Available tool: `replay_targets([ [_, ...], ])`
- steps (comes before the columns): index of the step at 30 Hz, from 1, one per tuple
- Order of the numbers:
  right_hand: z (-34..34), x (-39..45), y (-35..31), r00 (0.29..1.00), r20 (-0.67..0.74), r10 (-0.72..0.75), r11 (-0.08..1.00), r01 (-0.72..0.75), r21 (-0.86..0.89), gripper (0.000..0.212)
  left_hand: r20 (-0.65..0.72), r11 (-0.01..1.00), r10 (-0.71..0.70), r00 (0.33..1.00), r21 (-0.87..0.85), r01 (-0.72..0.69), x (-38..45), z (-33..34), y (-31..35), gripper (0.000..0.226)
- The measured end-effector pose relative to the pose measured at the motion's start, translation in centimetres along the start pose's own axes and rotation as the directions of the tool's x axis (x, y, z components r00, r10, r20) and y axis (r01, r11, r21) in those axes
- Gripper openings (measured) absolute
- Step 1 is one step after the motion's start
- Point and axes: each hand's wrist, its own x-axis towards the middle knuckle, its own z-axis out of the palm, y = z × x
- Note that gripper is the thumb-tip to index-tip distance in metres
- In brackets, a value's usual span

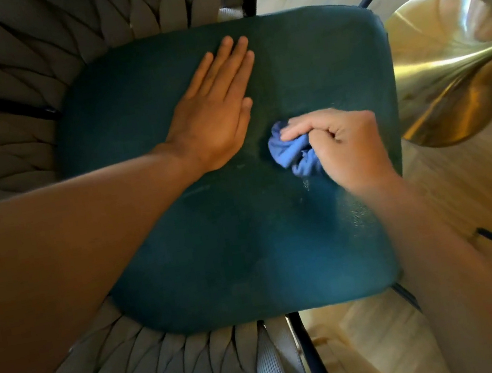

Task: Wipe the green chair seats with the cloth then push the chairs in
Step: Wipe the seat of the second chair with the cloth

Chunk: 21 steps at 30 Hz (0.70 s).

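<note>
L hand (214, 117) flat, fingers released, pressing green seat (214, 239) prob to steady chair | cloth (293, 154) bunched mid-seat, touching fabric | R hand (345, 148) grip clenched on cloth for wiping | 1 seat in view, chair not pushed in yet

Dark green chair seat (214, 239), rounded-square cushion, faint pale streaks near its middle. Crumpled blue cloth (293, 154) bunched on seat, right of centre, touching it.

Blurred right forearm (433, 240); cloth (294, 153) partly hidden under right hand (348, 147).
</note>
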Motion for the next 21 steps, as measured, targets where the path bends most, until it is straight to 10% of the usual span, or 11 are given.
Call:
replay_targets([
  [6,-1.0,5.6,0.7,0.928,-0.33,-0.175,0.97,0.105,-0.219,0.048,0.035,1.0,0.026,0.999,0.009,-0.026,3.1,1.3,2.6,0.061],
  [11,1.3,8.5,2.4,0.941,-0.306,-0.146,0.928,0.023,-0.373,0.059,0.092,0.997,-0.002,0.996,0.078,-0.005,3.3,2.1,2.6,0.063],
  [21,-0.1,4.7,4.8,0.905,-0.216,-0.366,0.913,0.305,-0.271,0.037,0.097,1.0,0.015,0.995,0.02,-0.017,3.2,1.7,2.4,0.061],
])
